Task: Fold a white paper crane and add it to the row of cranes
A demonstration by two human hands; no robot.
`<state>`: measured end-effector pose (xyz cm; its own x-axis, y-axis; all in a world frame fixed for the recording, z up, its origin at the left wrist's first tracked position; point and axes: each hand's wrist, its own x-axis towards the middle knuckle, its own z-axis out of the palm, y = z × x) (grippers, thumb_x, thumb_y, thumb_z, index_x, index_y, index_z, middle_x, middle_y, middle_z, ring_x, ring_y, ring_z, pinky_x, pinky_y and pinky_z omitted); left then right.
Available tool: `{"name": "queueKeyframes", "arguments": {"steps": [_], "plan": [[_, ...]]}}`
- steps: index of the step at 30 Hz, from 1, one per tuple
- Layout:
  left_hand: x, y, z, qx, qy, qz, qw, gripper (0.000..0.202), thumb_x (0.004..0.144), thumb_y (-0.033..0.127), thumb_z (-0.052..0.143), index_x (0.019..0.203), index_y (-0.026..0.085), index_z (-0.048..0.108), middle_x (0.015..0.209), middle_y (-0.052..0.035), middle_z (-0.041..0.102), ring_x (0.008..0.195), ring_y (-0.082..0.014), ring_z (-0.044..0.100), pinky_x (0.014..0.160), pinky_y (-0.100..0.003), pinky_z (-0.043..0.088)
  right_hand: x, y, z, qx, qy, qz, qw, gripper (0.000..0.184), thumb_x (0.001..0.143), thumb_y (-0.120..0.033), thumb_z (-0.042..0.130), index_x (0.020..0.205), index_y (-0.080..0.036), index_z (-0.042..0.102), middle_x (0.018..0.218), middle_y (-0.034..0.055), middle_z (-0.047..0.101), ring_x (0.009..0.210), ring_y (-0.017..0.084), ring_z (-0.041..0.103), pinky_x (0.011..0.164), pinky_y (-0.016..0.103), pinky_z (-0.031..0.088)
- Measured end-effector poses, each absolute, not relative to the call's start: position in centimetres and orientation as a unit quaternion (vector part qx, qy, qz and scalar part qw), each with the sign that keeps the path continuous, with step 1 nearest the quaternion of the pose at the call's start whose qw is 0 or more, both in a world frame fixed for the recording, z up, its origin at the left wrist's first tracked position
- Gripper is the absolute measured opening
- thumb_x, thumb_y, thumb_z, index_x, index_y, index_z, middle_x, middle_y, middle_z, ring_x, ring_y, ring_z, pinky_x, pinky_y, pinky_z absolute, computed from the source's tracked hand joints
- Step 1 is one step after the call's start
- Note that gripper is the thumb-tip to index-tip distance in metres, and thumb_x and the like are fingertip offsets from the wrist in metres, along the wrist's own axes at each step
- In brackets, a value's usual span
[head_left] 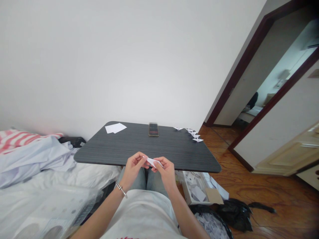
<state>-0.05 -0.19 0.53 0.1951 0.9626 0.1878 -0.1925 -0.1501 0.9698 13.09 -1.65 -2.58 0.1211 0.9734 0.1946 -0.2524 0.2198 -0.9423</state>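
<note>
A small piece of folded white paper [152, 161] is held between my two hands, just above the near edge of the dark table [134, 146]. My left hand [136, 163] pinches its left end between thumb and fingers. At its right end, my right hand [163, 167] grips the paper, the thumb lying along the top. Several folded white paper cranes [198, 140] stand in a group at the table's right side. White paper sheets [115, 128] lie overlapping at the far left of the tabletop.
A phone [153, 130] rests near the table's back edge, by the wall. To the left is a bed [97, 172] with crumpled clothes [42, 154]. Right of my legs stand a white box [196, 189] of papers and a black-lined bin [211, 225] of paper scraps.
</note>
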Motion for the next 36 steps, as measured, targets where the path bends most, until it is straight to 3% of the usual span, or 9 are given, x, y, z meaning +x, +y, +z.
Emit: {"name": "queueKeyframes", "arguments": {"steps": [9, 13, 18, 23, 27, 36], "plan": [[-0.5, 0.3, 0.1, 0.515, 0.351, 0.543, 0.563, 0.026, 0.077, 0.037, 0.050, 0.078, 0.012, 0.059, 0.063, -0.0032, 0.061, 0.059, -0.0123, 0.058, 0.055, -0.023, 0.051, 13.3, -1.5, -2.6, -0.400, -0.439, 0.483, 0.644, 0.016, 0.068, -0.027, 0.064, 0.073, -0.013, 0.063, 0.058, 0.0020, 0.065, 0.047, 0.011, 0.056, 0.047, 0.022, 0.045], [-0.7, 0.5, 0.1, 0.533, 0.344, 0.548, 0.546, 0.023, 0.069, 0.030, 0.061, 0.085, 0.013, 0.059, 0.068, -0.0014, 0.061, 0.062, -0.0122, 0.058, 0.055, -0.023, 0.051, 13.5, -1.5, -2.6, -0.397, -0.429, 0.490, 0.647, 0.016, 0.068, -0.028, 0.064, 0.074, -0.013, 0.063, 0.058, 0.0019, 0.066, 0.047, 0.011, 0.056, 0.047, 0.021, 0.044], [-0.9, 0.7, -0.1, 0.568, 0.338, 0.524, 0.537, 0.013, 0.068, 0.024, 0.063, 0.075, 0.013, 0.060, 0.070, -0.0002, 0.060, 0.062, -0.0098, 0.056, 0.055, -0.020, 0.050, 13.5, -1.6, -2.6, -0.377, -0.433, 0.502, 0.647, 0.017, 0.070, -0.028, 0.063, 0.080, -0.014, 0.064, 0.061, 0.0019, 0.067, 0.048, 0.010, 0.057, 0.047, 0.020, 0.045], [-0.9, 0.7, -0.1, 0.575, 0.333, 0.526, 0.532, 0.019, 0.069, 0.024, 0.062, 0.085, 0.014, 0.059, 0.079, -0.0025, 0.062, 0.068, -0.0126, 0.058, 0.058, -0.022, 0.050, 13.5, -1.7, -2.5, -0.372, -0.442, 0.503, 0.643, 0.018, 0.073, -0.031, 0.059, 0.081, -0.015, 0.063, 0.060, 0.0015, 0.066, 0.048, 0.011, 0.058, 0.047, 0.021, 0.045], [-1.0, 0.8, -0.2, 0.586, 0.335, 0.516, 0.528, 0.014, 0.070, 0.025, 0.061, 0.076, 0.013, 0.059, 0.077, -0.0025, 0.062, 0.068, -0.0126, 0.057, 0.058, -0.022, 0.050, 13.4, -1.7, -2.5, -0.365, -0.438, 0.507, 0.647, 0.018, 0.073, -0.031, 0.059, 0.082, -0.015, 0.060, 0.060, 0.0009, 0.066, 0.047, 0.011, 0.058, 0.046, 0.021, 0.045], [-1.1, 0.6, 0.1, 0.617, 0.306, 0.506, 0.520, 0.012, 0.075, 0.024, 0.056, 0.076, 0.013, 0.055, 0.079, -0.0027, 0.060, 0.068, -0.0110, 0.056, 0.059, -0.021, 0.048, 13.3, -1.7, -2.6, -0.363, -0.457, 0.487, 0.650, 0.014, 0.074, -0.029, 0.058, 0.075, -0.016, 0.054, 0.058, -0.0003, 0.064, 0.047, 0.011, 0.058, 0.044, 0.020, 0.044]]}}
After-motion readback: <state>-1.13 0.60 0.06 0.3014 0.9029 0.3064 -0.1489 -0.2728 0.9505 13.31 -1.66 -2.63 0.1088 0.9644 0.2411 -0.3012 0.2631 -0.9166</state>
